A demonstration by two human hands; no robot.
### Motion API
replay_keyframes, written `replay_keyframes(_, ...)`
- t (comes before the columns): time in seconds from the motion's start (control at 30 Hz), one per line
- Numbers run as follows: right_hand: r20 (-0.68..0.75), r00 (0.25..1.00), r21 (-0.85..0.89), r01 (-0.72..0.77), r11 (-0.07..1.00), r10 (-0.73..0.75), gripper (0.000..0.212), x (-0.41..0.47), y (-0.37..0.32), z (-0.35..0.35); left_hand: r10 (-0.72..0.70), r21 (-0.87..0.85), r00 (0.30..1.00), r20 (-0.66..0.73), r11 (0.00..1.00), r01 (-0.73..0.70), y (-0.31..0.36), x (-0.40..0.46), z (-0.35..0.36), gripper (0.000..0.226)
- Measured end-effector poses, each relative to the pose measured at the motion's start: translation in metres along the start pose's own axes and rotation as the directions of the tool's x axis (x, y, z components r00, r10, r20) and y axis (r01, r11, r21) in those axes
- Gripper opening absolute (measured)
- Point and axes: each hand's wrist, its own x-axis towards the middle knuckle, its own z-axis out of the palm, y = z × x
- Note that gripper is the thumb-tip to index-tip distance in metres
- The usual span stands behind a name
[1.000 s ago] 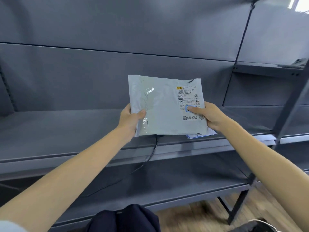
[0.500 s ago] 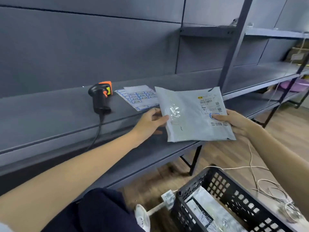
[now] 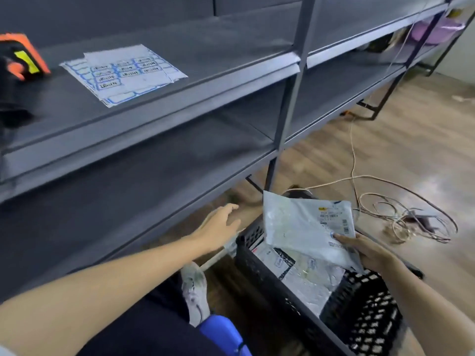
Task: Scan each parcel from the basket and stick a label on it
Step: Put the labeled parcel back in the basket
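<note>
Right hand (image 3: 370, 250) gripping a grey parcel (image 3: 305, 227) above a black basket (image 3: 359, 317) of parcels, left hand (image 3: 218, 229) empty, fingers spread, label sheet (image 3: 123, 73) on shelf (image 3: 218, 60)

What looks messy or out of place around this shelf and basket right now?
A tangle of loose cable sprawls across the wooden floor right of the black basket, a possible trip hazard. The label sheets lie skewed on the shelf. Otherwise nothing looks spilled or damaged.
</note>
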Motion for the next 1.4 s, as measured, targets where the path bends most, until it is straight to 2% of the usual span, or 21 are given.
replay_keyframes(0.07, -0.013, 0.997, 0.036, -0.076, 0.996, 0.077, 0.042, 0.008, 0.031, -0.009, -0.021, 0.058, 1.000, 0.009, 0.998, 0.021, -0.014, 0.008, 0.017, 0.046)
replay_keyframes(0.2, -0.060, 0.986, 0.100, -0.146, 0.984, 0.153, 0.021, 0.022, 0.082, -0.011, -0.047, 0.240, 0.999, -0.026, 0.969, 0.052, -0.036, 0.019, 0.039, 0.054)
replay_keyframes(0.33, -0.168, 0.965, 0.168, -0.175, 0.970, 0.203, 0.028, 0.046, 0.117, -0.005, -0.004, 0.403, 0.998, -0.070, 0.915, 0.032, -0.053, 0.027, 0.054, 0.057)
replay_keyframes(0.47, -0.291, 0.932, 0.192, -0.164, 0.968, 0.215, 0.032, 0.067, 0.134, 0.009, 0.031, 0.474, 0.997, -0.068, 0.880, 0.005, -0.060, 0.030, 0.071, 0.058)
replay_keyframes(0.53, -0.317, 0.927, 0.218, -0.135, 0.967, 0.201, 0.025, 0.076, 0.138, 0.021, 0.044, 0.489, 0.997, -0.057, 0.872, -0.010, -0.061, 0.031, 0.080, 0.058)
replay_keyframes(0.63, -0.370, 0.909, 0.251, -0.100, 0.963, 0.191, 0.025, 0.093, 0.148, 0.035, 0.058, 0.489, 0.998, -0.034, 0.871, -0.034, -0.063, 0.035, 0.092, 0.060)
replay_keyframes(0.7, -0.386, 0.905, 0.254, -0.081, 0.964, 0.178, 0.013, 0.099, 0.152, 0.046, 0.060, 0.516, 0.998, -0.012, 0.855, -0.045, -0.064, 0.037, 0.099, 0.065)
replay_keyframes(0.8, -0.397, 0.899, 0.231, -0.097, 0.968, 0.185, 0.015, 0.105, 0.162, 0.059, 0.076, 0.525, 0.997, -0.007, 0.849, -0.061, -0.066, 0.039, 0.105, 0.064)
replay_keyframes(0.87, -0.419, 0.888, 0.139, -0.141, 0.980, 0.187, 0.009, 0.108, 0.169, 0.062, 0.093, 0.522, 0.996, -0.015, 0.850, -0.072, -0.070, 0.039, 0.107, 0.062)
replay_keyframes(0.9, -0.421, 0.886, 0.060, -0.186, 0.981, 0.194, 0.016, 0.111, 0.175, 0.062, 0.097, 0.522, 0.995, -0.017, 0.850, -0.074, -0.073, 0.039, 0.108, 0.061)
replay_keyframes(0.97, -0.421, 0.877, -0.187, -0.336, 0.923, 0.234, 0.047, 0.115, 0.181, 0.063, 0.092, 0.531, 0.996, -0.012, 0.844, -0.071, -0.075, 0.039, 0.107, 0.062)
replay_keyframes(1.03, -0.502, 0.836, -0.520, -0.498, 0.695, 0.223, 0.072, 0.112, 0.181, 0.064, 0.073, 0.554, 0.997, 0.003, 0.830, -0.063, -0.077, 0.041, 0.106, 0.060)
replay_keyframes(1.07, -0.547, 0.820, -0.613, -0.529, 0.587, 0.169, 0.077, 0.110, 0.180, 0.064, 0.069, 0.567, 0.998, 0.011, 0.821, -0.063, -0.077, 0.042, 0.106, 0.059)
replay_keyframes(1.13, -0.585, 0.809, -0.686, -0.535, 0.493, 0.063, 0.075, 0.104, 0.172, 0.065, 0.069, 0.578, 0.998, 0.013, 0.814, -0.064, -0.076, 0.042, 0.103, 0.061)
replay_keyframes(1.2, -0.611, 0.791, -0.693, -0.523, 0.497, -0.020, 0.065, 0.104, 0.160, 0.069, 0.069, 0.568, 0.998, 0.004, 0.821, -0.059, -0.074, 0.040, 0.098, 0.064)
replay_keyframes(1.27, -0.631, 0.765, -0.689, -0.473, 0.550, -0.132, 0.053, 0.108, 0.140, 0.074, 0.071, 0.581, 0.997, -0.012, 0.812, -0.050, -0.074, 0.039, 0.090, 0.062)
replay_keyframes(1.4, -0.588, 0.737, -0.680, -0.229, 0.696, -0.332, 0.034, 0.109, 0.085, 0.105, 0.013, 0.620, 0.998, -0.058, 0.784, 0.025, -0.068, 0.035, 0.066, 0.061)
